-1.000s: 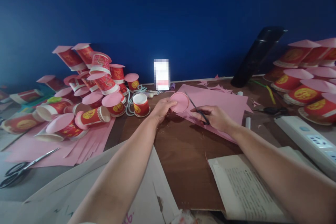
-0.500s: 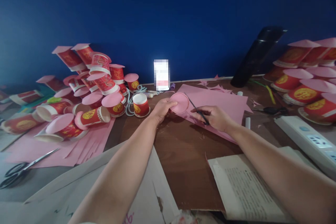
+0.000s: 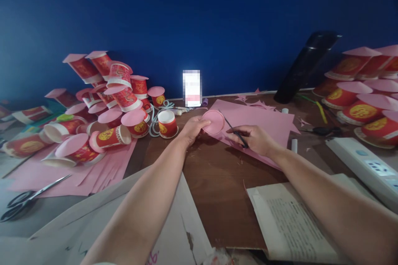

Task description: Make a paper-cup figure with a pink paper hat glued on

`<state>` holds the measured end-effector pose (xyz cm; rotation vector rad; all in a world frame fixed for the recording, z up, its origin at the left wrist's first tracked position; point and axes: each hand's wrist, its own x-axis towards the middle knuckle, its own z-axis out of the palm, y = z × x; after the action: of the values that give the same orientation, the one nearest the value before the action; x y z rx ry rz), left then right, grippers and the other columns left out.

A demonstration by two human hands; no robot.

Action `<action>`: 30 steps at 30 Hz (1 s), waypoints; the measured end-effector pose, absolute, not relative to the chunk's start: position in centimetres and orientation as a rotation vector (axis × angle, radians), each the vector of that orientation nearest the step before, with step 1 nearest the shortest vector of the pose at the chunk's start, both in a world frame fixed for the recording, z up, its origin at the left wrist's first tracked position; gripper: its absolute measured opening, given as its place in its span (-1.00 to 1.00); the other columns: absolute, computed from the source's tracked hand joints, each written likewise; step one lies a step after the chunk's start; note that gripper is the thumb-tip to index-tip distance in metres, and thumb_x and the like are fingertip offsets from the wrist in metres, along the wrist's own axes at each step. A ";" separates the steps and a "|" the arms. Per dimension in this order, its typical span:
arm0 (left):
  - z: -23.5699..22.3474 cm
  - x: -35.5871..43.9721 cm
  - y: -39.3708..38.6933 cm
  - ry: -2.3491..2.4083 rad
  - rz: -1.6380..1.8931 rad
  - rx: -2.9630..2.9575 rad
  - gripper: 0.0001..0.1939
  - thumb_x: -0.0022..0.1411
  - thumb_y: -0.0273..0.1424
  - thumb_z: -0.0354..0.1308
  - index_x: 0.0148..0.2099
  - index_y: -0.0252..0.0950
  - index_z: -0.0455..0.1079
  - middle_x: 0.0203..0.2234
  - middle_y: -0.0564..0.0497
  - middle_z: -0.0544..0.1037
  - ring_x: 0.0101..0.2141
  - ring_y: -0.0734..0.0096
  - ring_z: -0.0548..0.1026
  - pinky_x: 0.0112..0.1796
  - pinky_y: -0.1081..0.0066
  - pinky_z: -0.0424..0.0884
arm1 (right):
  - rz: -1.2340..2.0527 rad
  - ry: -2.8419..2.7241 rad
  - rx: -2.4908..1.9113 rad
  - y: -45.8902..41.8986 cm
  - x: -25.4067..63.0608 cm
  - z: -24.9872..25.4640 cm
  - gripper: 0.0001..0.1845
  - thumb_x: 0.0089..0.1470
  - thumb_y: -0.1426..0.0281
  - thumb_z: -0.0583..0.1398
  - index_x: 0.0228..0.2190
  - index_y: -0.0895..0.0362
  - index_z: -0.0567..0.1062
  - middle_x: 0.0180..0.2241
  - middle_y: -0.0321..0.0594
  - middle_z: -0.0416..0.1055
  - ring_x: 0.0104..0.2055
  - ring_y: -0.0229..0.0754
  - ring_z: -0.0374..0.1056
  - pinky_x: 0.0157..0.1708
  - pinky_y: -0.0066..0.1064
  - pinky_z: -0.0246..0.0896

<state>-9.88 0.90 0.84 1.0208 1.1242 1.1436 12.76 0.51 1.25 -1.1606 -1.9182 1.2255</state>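
Observation:
A round pink paper disc [image 3: 214, 121] is pinched at its left edge by my left hand [image 3: 195, 129], thumb on top. A thin darker rim runs round the disc. My right hand [image 3: 253, 137] is closed around the dark handles of a pair of scissors [image 3: 239, 136]. Their blades point up and left, by the disc's right edge; whether they touch it I cannot tell. Beneath lies a large pink paper sheet [image 3: 264, 120] on the brown tabletop [image 3: 214, 198]. Left of my left hand stands a red paper cup [image 3: 167, 126] with its white interior showing.
Red cups with pink paper discs are piled at left [image 3: 120, 99] and right [image 3: 357, 112]. A second pair of scissors [image 3: 27, 201], a leaning black bottle [image 3: 306, 68], a white power strip [image 3: 360, 159] and a lit, blurred screen [image 3: 192, 87] surround the work area.
Hardly anything differs. The whole view has shifted very slightly; both hands keep the same hold on the paper disc and scissors.

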 end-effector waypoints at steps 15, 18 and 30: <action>-0.4 -9.8 1.6 1.230 1.192 0.989 -0.73 -0.09 -0.28 0.31 -0.34 -0.34 0.45 -0.64 0.09 0.42 -0.63 0.54 0.32 -0.56 0.52 0.19 | 1.199 -1.813 -1.219 0.2 12.3 1.8 -0.50 -0.05 0.02 0.25 -0.26 0.20 0.58 -0.58 -0.28 0.40 -0.56 -0.29 0.23 -0.51 -0.43 0.14; -0.6 -9.7 1.8 1.270 1.226 0.998 -0.77 -0.09 -0.31 0.30 -0.38 -0.34 0.44 -0.65 0.11 0.40 -0.65 0.58 0.28 -0.59 0.54 0.14 | 1.245 -1.791 -1.203 -0.2 12.0 2.0 -0.56 -0.02 0.04 0.24 -0.38 0.19 0.57 -0.61 -0.29 0.37 -0.55 -0.30 0.21 -0.50 -0.44 0.11; -1.0 -9.3 2.4 1.209 1.456 0.862 -0.72 -0.12 -0.33 0.32 -0.31 -0.34 0.45 -0.44 0.01 0.49 -0.48 0.52 0.41 -0.40 0.47 0.35 | 1.387 -1.682 -1.184 -1.3 11.4 2.0 -0.55 -0.02 0.12 0.26 -0.18 0.18 0.55 -0.57 -0.27 0.37 -0.51 -0.25 0.23 -0.53 -0.41 0.09</action>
<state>-9.31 2.40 -0.96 0.8620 1.2091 1.4563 11.37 -1.28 1.96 -1.1840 -1.6818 1.3873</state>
